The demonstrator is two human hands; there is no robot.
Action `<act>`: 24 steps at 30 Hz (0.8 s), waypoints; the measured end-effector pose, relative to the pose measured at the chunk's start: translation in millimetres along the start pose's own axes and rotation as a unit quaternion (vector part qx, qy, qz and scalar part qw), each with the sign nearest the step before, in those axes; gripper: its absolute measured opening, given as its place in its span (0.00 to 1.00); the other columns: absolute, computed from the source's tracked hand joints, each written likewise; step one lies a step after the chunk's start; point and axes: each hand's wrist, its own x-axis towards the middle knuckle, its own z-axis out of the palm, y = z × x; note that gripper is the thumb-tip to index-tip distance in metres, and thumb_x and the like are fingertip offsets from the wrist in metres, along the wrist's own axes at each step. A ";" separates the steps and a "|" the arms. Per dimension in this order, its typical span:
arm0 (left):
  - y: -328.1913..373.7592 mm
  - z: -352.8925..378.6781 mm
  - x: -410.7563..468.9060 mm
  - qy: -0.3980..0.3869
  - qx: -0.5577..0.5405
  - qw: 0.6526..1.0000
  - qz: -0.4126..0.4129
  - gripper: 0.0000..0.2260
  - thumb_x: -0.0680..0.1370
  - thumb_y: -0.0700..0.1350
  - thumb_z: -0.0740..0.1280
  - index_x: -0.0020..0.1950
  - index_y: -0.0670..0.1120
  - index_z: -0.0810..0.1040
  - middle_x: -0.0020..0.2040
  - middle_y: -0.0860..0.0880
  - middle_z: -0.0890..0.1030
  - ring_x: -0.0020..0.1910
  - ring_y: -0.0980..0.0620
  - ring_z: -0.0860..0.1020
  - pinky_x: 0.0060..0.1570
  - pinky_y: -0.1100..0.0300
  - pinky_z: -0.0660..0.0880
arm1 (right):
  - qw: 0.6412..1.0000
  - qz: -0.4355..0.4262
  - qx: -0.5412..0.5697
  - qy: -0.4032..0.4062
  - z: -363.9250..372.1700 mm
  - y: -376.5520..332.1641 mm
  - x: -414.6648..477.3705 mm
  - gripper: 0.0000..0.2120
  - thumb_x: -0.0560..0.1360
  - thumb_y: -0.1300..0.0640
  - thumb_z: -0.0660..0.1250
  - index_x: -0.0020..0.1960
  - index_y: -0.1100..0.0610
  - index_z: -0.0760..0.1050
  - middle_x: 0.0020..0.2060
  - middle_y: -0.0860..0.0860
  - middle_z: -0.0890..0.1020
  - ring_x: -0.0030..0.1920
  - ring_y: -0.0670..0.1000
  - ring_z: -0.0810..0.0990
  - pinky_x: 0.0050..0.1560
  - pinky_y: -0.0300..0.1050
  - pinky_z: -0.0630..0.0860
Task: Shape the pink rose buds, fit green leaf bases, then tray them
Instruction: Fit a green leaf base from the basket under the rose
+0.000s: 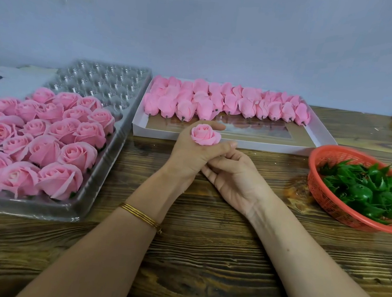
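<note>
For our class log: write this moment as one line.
left hand: holds rose bud | right hand: beneath it, grip unclear | leaf bases: in basket

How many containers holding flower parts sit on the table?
3: clear plastic cavity tray at left, white shallow cardboard box centre back, red plastic mesh basket right. More may lie off-frame.

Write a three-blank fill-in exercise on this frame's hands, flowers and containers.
The hand whose grip holds the round pink artificial rose bud is the ___ one. The green plastic leaf bases lie in a ___ plastic mesh basket. The unshaped pink buds lie in a flat ___ cardboard box. Missing: left; red; white.
</note>
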 end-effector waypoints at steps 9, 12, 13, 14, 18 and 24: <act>-3.1 -2.1 1.7 -0.032 -0.004 0.999 0.003 0.19 0.65 0.41 0.76 0.54 0.46 0.80 0.42 0.47 0.78 0.45 0.51 0.78 0.49 0.58 0.77 | 1.000 -0.017 0.007 -0.019 -4.8 2.3 2.7 0.19 0.68 0.70 0.66 0.58 0.62 0.79 0.55 0.57 0.84 0.58 0.53 0.82 0.57 0.43 0.79; -2.9 -3.3 2.5 -0.042 -0.004 0.999 0.010 0.20 0.65 0.40 0.76 0.56 0.45 0.79 0.47 0.48 0.83 0.48 0.53 0.80 0.51 0.59 0.78 | 0.999 -0.027 0.001 -0.023 -5.0 2.5 3.4 0.19 0.68 0.70 0.66 0.57 0.62 0.80 0.55 0.57 0.84 0.57 0.53 0.82 0.57 0.44 0.79; -2.8 -3.5 2.6 -0.042 -0.001 0.999 0.011 0.21 0.66 0.40 0.76 0.57 0.45 0.78 0.49 0.47 0.83 0.49 0.54 0.80 0.52 0.59 0.79 | 0.999 -0.028 -0.003 -0.023 -5.0 2.4 3.7 0.20 0.68 0.70 0.66 0.60 0.64 0.78 0.55 0.57 0.84 0.58 0.53 0.82 0.58 0.44 0.79; -2.4 -3.8 2.3 -0.043 -0.001 0.999 0.010 0.21 0.66 0.40 0.76 0.58 0.44 0.78 0.51 0.47 0.82 0.49 0.54 0.80 0.52 0.59 0.79 | 0.999 -0.029 -0.007 -0.022 -5.0 2.6 3.7 0.21 0.68 0.70 0.66 0.61 0.65 0.76 0.56 0.58 0.83 0.58 0.53 0.82 0.58 0.44 0.79; -0.5 -4.5 1.8 -0.052 -0.001 0.999 0.001 0.22 0.65 0.40 0.76 0.58 0.44 0.77 0.52 0.46 0.81 0.47 0.56 0.80 0.49 0.61 0.79 | 0.999 -0.033 -0.017 -0.018 -4.8 1.5 2.7 0.22 0.68 0.70 0.66 0.62 0.67 0.74 0.56 0.59 0.83 0.58 0.54 0.82 0.58 0.44 0.79; -0.9 -7.5 3.5 -0.082 -0.007 0.996 -0.013 0.18 0.64 0.40 0.74 0.53 0.46 0.79 0.50 0.47 0.80 0.45 0.58 0.80 0.47 0.63 0.79 | 0.999 -0.033 -0.040 -0.014 -3.7 -0.5 0.8 0.21 0.67 0.69 0.66 0.60 0.68 0.75 0.55 0.59 0.82 0.57 0.54 0.82 0.62 0.47 0.77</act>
